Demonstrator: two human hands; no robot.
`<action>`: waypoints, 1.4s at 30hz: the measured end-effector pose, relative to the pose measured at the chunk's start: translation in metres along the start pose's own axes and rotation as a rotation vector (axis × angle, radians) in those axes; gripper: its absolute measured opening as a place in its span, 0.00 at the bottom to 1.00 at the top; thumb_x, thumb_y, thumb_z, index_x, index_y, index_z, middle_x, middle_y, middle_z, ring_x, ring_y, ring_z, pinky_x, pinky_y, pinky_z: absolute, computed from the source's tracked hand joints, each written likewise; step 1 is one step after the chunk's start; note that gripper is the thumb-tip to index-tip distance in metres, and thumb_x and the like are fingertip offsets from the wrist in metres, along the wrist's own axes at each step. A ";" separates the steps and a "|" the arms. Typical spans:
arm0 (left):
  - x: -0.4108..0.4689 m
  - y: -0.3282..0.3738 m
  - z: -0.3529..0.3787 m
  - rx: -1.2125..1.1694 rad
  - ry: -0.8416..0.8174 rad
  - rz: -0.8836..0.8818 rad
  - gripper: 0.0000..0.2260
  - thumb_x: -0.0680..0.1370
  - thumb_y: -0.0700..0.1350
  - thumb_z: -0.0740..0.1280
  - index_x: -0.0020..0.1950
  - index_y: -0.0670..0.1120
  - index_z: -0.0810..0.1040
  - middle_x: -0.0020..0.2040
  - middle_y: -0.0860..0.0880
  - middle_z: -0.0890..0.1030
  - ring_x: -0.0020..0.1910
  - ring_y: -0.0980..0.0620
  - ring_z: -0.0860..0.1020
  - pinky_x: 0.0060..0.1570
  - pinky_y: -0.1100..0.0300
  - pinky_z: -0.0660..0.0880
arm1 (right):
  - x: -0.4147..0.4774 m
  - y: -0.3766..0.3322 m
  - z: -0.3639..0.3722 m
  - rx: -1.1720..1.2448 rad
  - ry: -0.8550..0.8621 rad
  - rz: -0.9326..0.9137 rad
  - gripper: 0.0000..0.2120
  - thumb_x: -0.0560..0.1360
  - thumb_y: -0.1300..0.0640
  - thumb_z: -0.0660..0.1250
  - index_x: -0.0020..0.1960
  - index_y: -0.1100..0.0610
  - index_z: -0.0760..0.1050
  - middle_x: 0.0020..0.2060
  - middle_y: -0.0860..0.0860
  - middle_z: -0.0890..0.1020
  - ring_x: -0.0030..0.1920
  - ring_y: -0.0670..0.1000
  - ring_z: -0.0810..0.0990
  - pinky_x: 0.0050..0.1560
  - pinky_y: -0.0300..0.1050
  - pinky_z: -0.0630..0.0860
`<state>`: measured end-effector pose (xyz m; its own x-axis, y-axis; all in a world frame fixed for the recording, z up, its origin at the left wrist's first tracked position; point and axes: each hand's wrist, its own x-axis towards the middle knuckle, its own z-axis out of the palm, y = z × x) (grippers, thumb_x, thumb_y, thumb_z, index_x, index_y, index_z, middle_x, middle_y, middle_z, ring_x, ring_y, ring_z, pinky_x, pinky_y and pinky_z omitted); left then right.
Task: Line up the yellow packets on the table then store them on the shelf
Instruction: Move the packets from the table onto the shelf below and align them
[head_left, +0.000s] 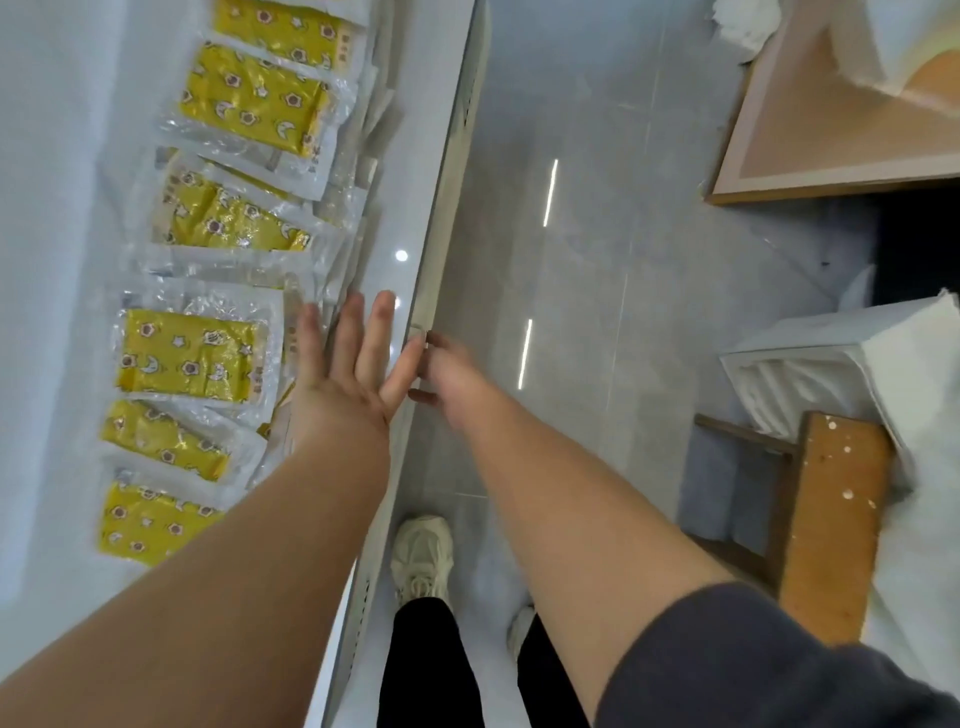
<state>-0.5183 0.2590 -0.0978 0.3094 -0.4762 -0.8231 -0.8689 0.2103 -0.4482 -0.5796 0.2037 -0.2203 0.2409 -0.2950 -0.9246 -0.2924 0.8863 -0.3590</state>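
Eyes on the shelf, a glossy white board running up the left of the view, and it carries the whole load. The yellow packets lie along it in one row from near to far. Count them: six yellow faces, each sealed in its own clear wrapper and printed with little stars and moons. Neighbours overlap at the edges, and the third from the far end sits tilted. Slivers of yellow peek out beneath a few, so there may be more underneath; that can't be told.

Left hand is flat over the shelf just right of the fourth packet from the far end. Its fingers are straight and slightly spread, with the outermost one lying at the clear rim of that wrapper. Nothing is gripped there.

Right hand is at the shelf's front lip, close to the left thumb. It is blurred; whether it is curled on anything can't be told.

Below on the grey floor: two pale shoes and one wooden stool. One tan board lies at the upper right.
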 end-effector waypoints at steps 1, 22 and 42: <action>-0.001 0.000 -0.001 0.000 -0.008 -0.009 0.66 0.66 0.58 0.76 0.64 0.41 0.15 0.60 0.28 0.17 0.67 0.28 0.25 0.65 0.27 0.36 | -0.001 -0.003 0.000 -0.023 -0.004 0.006 0.08 0.79 0.57 0.60 0.54 0.48 0.75 0.55 0.51 0.80 0.53 0.49 0.79 0.57 0.51 0.79; -0.007 -0.007 -0.004 -0.028 0.014 0.048 0.67 0.65 0.62 0.75 0.66 0.41 0.18 0.60 0.27 0.18 0.68 0.28 0.26 0.67 0.29 0.37 | -0.065 -0.018 -0.076 -0.374 0.133 -0.127 0.33 0.75 0.62 0.66 0.73 0.44 0.57 0.62 0.49 0.75 0.58 0.55 0.78 0.53 0.53 0.81; -0.007 -0.006 -0.003 -0.039 0.002 0.045 0.68 0.63 0.63 0.76 0.66 0.41 0.18 0.61 0.28 0.18 0.68 0.28 0.27 0.67 0.28 0.36 | -0.067 -0.012 -0.133 -0.388 0.150 0.012 0.39 0.74 0.66 0.64 0.77 0.44 0.52 0.62 0.52 0.75 0.54 0.55 0.78 0.50 0.53 0.81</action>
<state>-0.5169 0.2585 -0.0882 0.2685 -0.4690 -0.8414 -0.8964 0.1981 -0.3965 -0.7154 0.1651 -0.1705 0.1061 -0.3602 -0.9268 -0.6283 0.6982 -0.3432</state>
